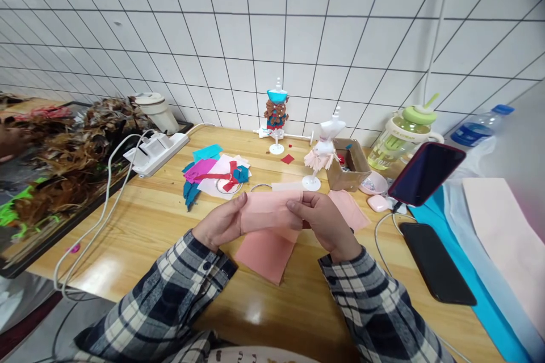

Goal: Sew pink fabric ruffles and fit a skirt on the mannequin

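Note:
A thin pink sheet (270,210), folded over and somewhat see-through, is stretched between my hands above the table. My left hand (222,221) grips its left end, thumb on top. At the right end my right hand (327,221) pinches the upper edge between thumb and fingers. Whether the sheet is paper or fabric I cannot tell. Beneath it a darker pink sheet (266,256) lies on the table, partly hidden. Just beyond my hands stands a small white dress form (327,139) with a pale pink ruffled skirt. Another pink piece (349,209) lies by my right hand.
Behind stands a dress form (277,112) in blue and brown. Coloured scraps (203,169) and a power strip (155,153) lie left. To the right are a cardboard box (351,173), a propped phone (427,173), a flat phone (436,261) and a drink bottle (398,139).

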Tool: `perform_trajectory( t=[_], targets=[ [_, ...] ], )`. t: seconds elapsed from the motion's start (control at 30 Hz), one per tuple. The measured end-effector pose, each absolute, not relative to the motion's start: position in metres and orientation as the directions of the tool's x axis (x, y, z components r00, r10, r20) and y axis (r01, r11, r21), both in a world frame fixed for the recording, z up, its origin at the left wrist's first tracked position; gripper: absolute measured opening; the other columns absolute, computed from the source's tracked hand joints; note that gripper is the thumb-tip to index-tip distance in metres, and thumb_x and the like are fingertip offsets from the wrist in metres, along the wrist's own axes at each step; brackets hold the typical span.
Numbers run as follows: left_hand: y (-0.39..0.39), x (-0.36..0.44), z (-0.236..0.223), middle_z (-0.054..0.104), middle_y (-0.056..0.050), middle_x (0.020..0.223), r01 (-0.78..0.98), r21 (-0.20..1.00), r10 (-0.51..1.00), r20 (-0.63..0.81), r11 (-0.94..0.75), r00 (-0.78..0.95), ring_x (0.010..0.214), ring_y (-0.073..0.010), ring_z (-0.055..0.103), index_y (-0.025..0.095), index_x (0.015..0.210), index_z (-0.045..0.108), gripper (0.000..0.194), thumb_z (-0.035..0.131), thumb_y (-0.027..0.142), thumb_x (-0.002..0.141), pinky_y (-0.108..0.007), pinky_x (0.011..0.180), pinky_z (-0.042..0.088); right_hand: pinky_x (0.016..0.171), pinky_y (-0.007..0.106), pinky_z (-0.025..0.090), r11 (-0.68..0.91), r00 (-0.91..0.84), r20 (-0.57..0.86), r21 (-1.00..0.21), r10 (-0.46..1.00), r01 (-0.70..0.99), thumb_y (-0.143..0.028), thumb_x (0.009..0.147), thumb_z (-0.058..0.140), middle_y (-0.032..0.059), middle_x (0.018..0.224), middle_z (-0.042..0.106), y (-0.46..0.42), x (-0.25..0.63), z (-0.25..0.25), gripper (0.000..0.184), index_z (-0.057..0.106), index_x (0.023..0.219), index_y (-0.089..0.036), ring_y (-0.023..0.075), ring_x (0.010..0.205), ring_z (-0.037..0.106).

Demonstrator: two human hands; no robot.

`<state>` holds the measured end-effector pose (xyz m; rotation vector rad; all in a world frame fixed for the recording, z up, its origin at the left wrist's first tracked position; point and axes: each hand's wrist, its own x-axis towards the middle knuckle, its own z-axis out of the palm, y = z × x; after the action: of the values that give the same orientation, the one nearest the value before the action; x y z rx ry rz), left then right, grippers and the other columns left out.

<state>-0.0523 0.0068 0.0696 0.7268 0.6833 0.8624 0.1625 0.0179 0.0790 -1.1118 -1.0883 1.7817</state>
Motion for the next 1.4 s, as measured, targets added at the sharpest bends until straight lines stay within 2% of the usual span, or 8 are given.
perform_trajectory(
  t=[0.2,0.37,0.47,0.6,0.93,1.17,1.33,1.4],
  targets=[
    [0.008,-0.050,0.072,0.072,-0.015,0.109,-0.283,0.886,0.893,-0.249,0.366,0.374,0.102,-0.0261,0.067,0.011,0.112,0.069,0.041,0.074,0.029,0.076,-0.037,0.097,0.046,0.052,0.023,0.047,-0.307,-0.348,-0.256,-0.946,0.902,-0.101,-0.043,0.069,0.074,0.0000,0.070,0.066,0.017,0.157,0.070,0.031,0.069,0.082,-0.015,0.0106,0.057,0.056],
    [0.017,-0.057,0.066,0.075,-0.011,0.098,-0.233,0.931,0.941,-0.218,0.280,0.258,0.088,-0.0227,0.070,0.012,0.106,0.071,0.035,0.073,0.031,0.077,-0.034,0.085,0.052,0.067,0.032,0.052,-0.070,-0.227,-0.116,-0.977,0.967,0.201,-0.051,0.084,0.056,0.0049,0.079,0.068,0.022,0.193,0.058,0.039,0.069,0.093,-0.016,0.0158,0.068,0.062],
    [0.024,-0.064,0.057,0.075,-0.011,0.099,-0.229,0.947,0.963,-0.182,0.226,0.196,0.087,-0.0216,0.070,0.013,0.105,0.071,0.033,0.073,0.031,0.077,-0.031,0.083,0.052,0.081,0.039,0.049,0.200,-0.181,0.113,-0.780,0.977,0.593,-0.043,0.085,0.056,0.0092,0.098,0.069,0.023,0.232,0.034,0.031,0.071,0.099,-0.019,0.0225,0.090,0.062],
    [0.027,-0.066,0.044,0.075,-0.011,0.100,-0.242,0.950,0.972,-0.161,0.200,0.169,0.090,-0.0221,0.070,0.013,0.104,0.071,0.033,0.072,0.032,0.078,-0.031,0.085,0.052,0.092,0.043,0.042,0.363,-0.369,0.090,-0.491,0.925,0.792,-0.031,0.078,0.064,0.0095,0.113,0.064,0.020,0.264,0.003,0.032,0.069,0.108,-0.023,0.0267,0.106,0.056],
    [0.025,-0.063,0.035,0.075,-0.011,0.103,-0.297,0.924,0.968,-0.208,0.242,0.143,0.096,-0.0268,0.069,0.013,0.110,0.069,0.038,0.073,0.032,0.077,-0.035,0.084,0.054,0.083,0.038,0.041,0.274,-0.262,0.083,-0.363,0.961,0.890,-0.026,0.073,0.064,0.0088,0.101,0.065,0.019,0.270,-0.004,0.029,0.064,0.102,-0.021,0.0260,0.097,0.056],
    [0.018,-0.053,0.034,0.076,-0.010,0.097,-0.296,0.879,0.915,-0.297,0.374,0.275,0.085,-0.0217,0.071,0.013,0.102,0.070,0.029,0.074,0.028,0.077,-0.028,0.078,0.054,0.068,0.033,0.041,0.249,-0.279,-0.028,-0.370,0.960,0.895,-0.026,0.075,0.060,0.0046,0.076,0.063,0.016,0.268,0.003,0.008,0.055,0.071,-0.022,0.0220,0.076,0.057],
    [0.014,-0.046,0.029,0.076,-0.011,0.095,-0.278,0.844,0.864,-0.352,0.459,0.359,0.082,-0.0216,0.071,0.012,0.099,0.071,0.029,0.075,0.028,0.076,-0.029,0.075,0.055,0.089,0.041,0.040,0.308,-0.241,0.206,-0.428,0.949,0.849,-0.024,0.082,0.053,0.0131,0.122,0.060,0.011,0.264,0.019,0.012,0.048,0.071,-0.022,0.0301,0.115,0.052],
    [0.013,-0.044,0.027,0.075,-0.012,0.097,-0.291,0.857,0.882,-0.321,0.426,0.345,0.082,-0.0223,0.071,0.012,0.102,0.071,0.032,0.076,0.028,0.075,-0.030,0.075,0.055,0.083,0.039,0.042,0.253,-0.171,0.203,-0.509,0.964,0.822,-0.025,0.084,0.052,0.0118,0.112,0.065,0.007,0.261,0.026,0.008,0.049,0.078,-0.022,0.0279,0.104,0.058]
  ],
)
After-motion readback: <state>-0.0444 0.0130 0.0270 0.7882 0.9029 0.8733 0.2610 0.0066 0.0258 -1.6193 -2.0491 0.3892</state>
